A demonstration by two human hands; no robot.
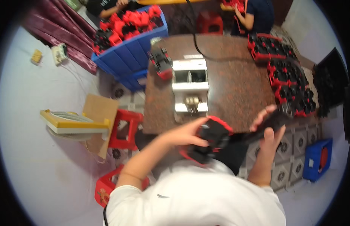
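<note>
holds red-and-black housing (pixel 216 135) in left hand (pixel 190 132), with fingers wrapped around its left side, right at near edge of bench (pixel 237 94). holds dark piece (pixel 273 121) in right hand (pixel 271 140), between thumb and fingers, off to the right; can't make out its shape, too blurred. see a gap between the two, not touching. on bench, see white fixture (pixel 190 87) left of centre, another red-and-black unit (pixel 160 64) just left of it, and rows of similar units (pixel 271 47) along right side. at far left, see blue bin (pixel 133 54) heaped with red and black parts (pixel 133 20). see blue crate (pixel 311 164) low on the right, red stool (pixel 135 130) left of bench.
</note>
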